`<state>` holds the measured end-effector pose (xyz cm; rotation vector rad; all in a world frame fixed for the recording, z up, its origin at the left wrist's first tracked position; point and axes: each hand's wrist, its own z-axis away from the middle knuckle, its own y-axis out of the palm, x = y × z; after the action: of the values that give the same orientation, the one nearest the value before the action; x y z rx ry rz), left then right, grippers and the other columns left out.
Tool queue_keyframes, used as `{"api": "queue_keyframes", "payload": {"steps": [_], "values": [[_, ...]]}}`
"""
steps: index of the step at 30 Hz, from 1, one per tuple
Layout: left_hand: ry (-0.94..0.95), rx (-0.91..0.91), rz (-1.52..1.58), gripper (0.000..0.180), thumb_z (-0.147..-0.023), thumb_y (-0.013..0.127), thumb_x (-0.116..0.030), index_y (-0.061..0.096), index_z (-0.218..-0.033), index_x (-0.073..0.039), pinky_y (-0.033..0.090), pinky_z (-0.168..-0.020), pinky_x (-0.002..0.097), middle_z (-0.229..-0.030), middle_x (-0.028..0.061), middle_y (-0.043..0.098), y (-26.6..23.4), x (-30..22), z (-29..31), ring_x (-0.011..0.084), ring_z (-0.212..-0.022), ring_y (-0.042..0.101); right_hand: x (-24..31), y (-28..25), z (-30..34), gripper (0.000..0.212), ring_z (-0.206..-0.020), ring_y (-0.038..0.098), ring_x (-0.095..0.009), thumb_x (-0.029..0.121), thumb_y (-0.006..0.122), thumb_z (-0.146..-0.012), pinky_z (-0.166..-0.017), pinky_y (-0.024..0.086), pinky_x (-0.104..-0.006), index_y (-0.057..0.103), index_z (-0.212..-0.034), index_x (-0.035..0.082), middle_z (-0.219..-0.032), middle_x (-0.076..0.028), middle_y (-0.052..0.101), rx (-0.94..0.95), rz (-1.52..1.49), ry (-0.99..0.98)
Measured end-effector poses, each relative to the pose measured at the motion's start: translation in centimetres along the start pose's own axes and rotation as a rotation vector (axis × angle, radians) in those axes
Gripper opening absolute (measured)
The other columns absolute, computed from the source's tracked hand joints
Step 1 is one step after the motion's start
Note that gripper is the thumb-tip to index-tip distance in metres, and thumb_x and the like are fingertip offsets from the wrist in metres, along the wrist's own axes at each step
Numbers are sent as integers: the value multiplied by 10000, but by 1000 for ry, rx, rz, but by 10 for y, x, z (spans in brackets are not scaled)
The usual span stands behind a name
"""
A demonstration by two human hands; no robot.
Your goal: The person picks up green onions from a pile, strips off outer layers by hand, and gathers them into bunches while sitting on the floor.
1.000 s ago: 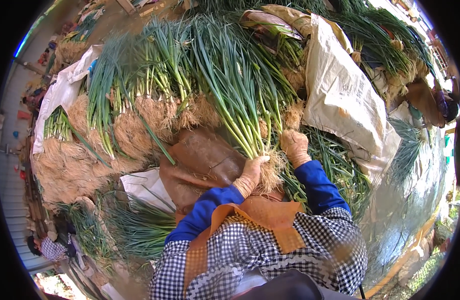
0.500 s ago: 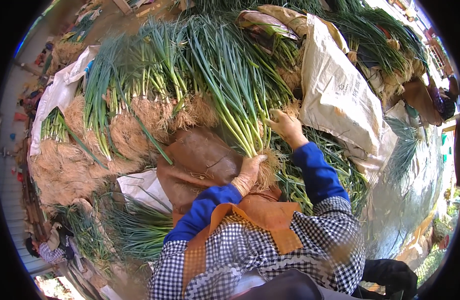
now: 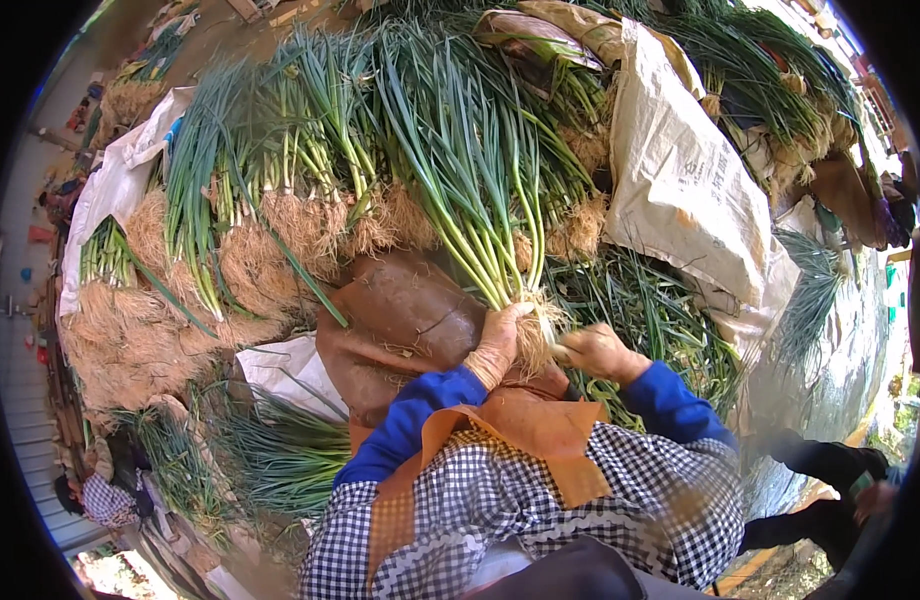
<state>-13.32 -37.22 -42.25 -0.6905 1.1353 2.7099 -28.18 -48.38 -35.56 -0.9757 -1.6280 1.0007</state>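
My left hand [image 3: 495, 347] is closed around the lower stems of a bunch of green onions [image 3: 477, 262], just above the roots. The long green leaves fan out away from me, and the pale, stringy roots [image 3: 533, 350] hang toward my lap. On the right side of these roots, my right hand [image 3: 602, 354] is closed, its thumb and fingers pinched together at the root ends. A small pale bit shows at its fingertips, too unclear to name. Under the bunch, a brown sheet [image 3: 410, 300] covers my lap.
More green onions with matted roots [image 3: 255, 265] lie in a row at the left and far side. A white woven sack [image 3: 690, 190] lies at the right, beside loose green leaves [image 3: 660, 315]. Another person's dark-clothed legs [image 3: 820, 490] are at the lower right.
My right hand has come down from beside the upper stems to the roots, and its fingers have closed. My left hand keeps its hold. The person at the lower right shows more.
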Motion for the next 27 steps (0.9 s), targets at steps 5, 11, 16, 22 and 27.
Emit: {"api": "queue_keyframes", "payload": {"steps": [5,11,16,22,27], "values": [[47,74,5,237,-742,549,-1,596,-974,12,510,-732,303,-892,68,622,-10,-1,-10,190,-791,602,-63,-11,91,307,-848,618,-251,357,461,-872,-724,482,-355,638,-941,116,-924,-101,639,939,197,1038],[-168,195,-65,244,-740,550,13,592,-981,13,512,-736,319,-869,69,623,-11,-15,-9,200,-784,605,-77,59,-28,490,-996,556,-239,409,524,-871,-872,415,-317,528,-1154,9,-1074,-137,599,-268,-972,948],[-147,124,-102,233,-724,561,21,600,-954,12,507,-721,301,-838,66,621,-12,-25,-1,187,-760,601,-59,69,-58,362,-794,576,-226,351,559,-865,-700,444,-344,572,-979,7,-853,-116,613,-409,-851,889],[-108,166,-97,232,-717,529,21,613,-932,36,509,-687,284,-839,67,624,-13,-18,-4,187,-738,602,-26,5,-47,343,-734,616,-251,369,611,-800,-680,478,-321,619,-878,35,-763,-132,635,118,-501,814],[1,106,-213,249,-730,509,13,615,-955,35,509,-733,305,-866,90,624,-8,-12,-3,197,-767,604,0,-30,-21,202,-640,503,-69,223,620,-836,-578,434,-243,586,-805,26,-702,18,559,43,-1134,893]]}}
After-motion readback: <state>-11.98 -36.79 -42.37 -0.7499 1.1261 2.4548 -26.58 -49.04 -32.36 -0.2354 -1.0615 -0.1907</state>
